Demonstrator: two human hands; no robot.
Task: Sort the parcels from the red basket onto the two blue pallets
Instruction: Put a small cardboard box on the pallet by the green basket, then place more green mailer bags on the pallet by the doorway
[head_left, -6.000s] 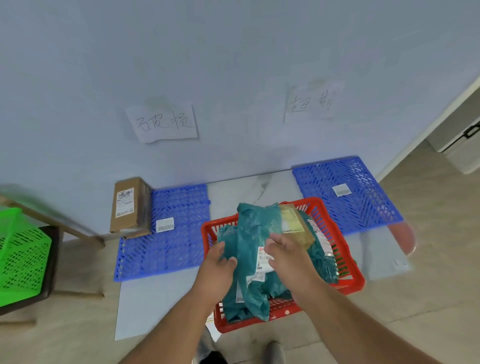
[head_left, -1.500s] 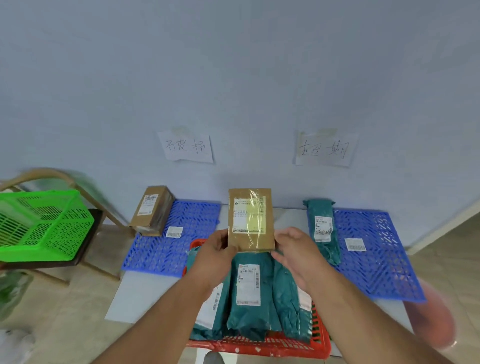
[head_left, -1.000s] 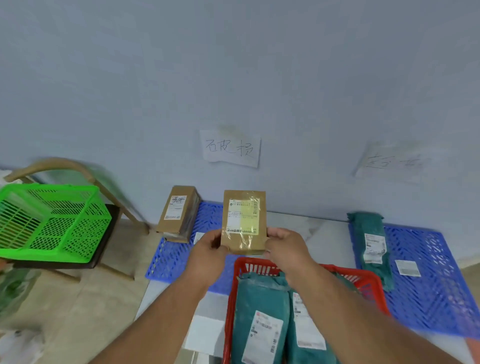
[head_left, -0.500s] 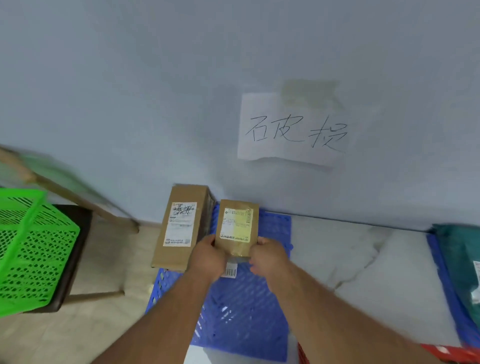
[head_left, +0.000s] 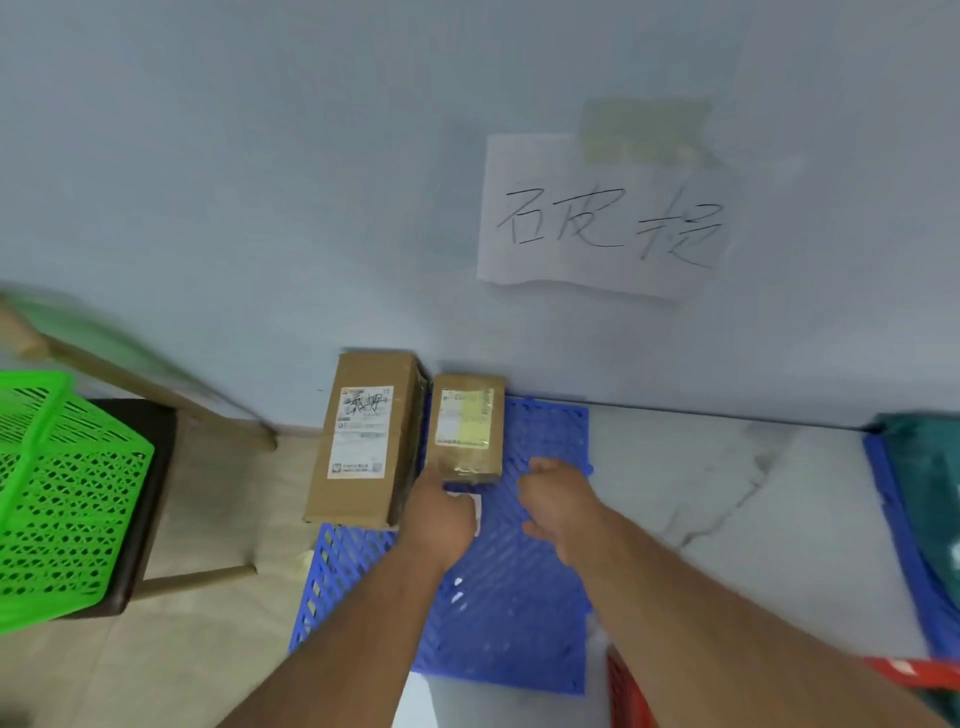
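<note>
Both forearms reach forward from the lower edge of the head view, bare to the elbow, converging over the left blue pallet (head_left: 524, 613). The left hand (head_left: 441, 519) sits palm down with its knuckles toward the camera. Its fingers curl forward against the near end of the small brown parcel (head_left: 467, 428); whether they clasp the parcel or only touch its edge cannot be told, since the fingertips are hidden behind the back of the hand.

The right hand (head_left: 558, 506) hovers just right of that parcel and clear of it — fingers loosely curled, holding nothing, the wrist bent slightly inward.

The small brown parcel lies flat at the far end of the left blue pallet, its far end near the wall (head_left: 260, 182), with a white and yellow label facing up. Just to its left, side by side, lies a larger brown carton (head_left: 363, 441), also label up; the carton overhangs the pallet's left edge above the tan floor (head_left: 171, 670).

A white paper sign (head_left: 602, 218) with handwritten characters is taped to the wall above the pallet. To the right, beyond a strip of pale marble slab (head_left: 717, 483), the edge of the second blue pallet (head_left: 893, 514) carries a teal parcel (head_left: 930, 467), cut off by the frame. A corner of the red basket (head_left: 628, 696) shows at the bottom right.

At the far left a green basket (head_left: 57, 499) rests on a dark-seated wooden chair (head_left: 156, 467).
</note>
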